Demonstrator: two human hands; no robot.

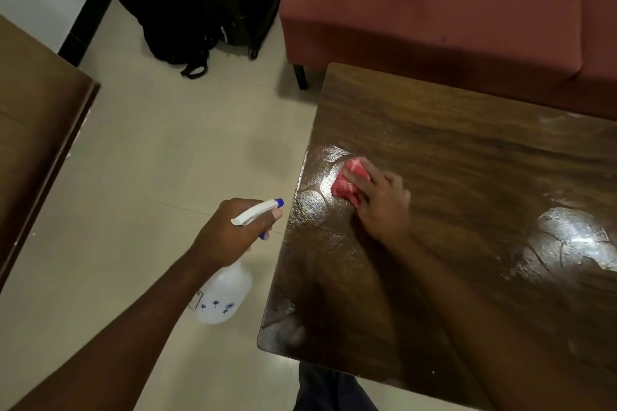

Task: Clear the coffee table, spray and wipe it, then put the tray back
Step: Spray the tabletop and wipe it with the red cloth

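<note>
The dark wooden coffee table [467,150] fills the right half of the view, its top wet and streaked with shiny patches. My right hand [380,200] presses a crumpled red cloth [347,182] onto the table near its left edge, fingers curled over it. My left hand [233,230] grips the neck of a translucent white spray bottle [223,294] with a white and blue trigger head. The bottle hangs over the floor just left of the table. No tray is in view.
A red sofa [434,3] stands right behind the table. A black backpack [200,0] leans by the wall at the top. Another brown wooden surface [36,130] juts in at the left. Pale tiled floor [167,143] lies between them.
</note>
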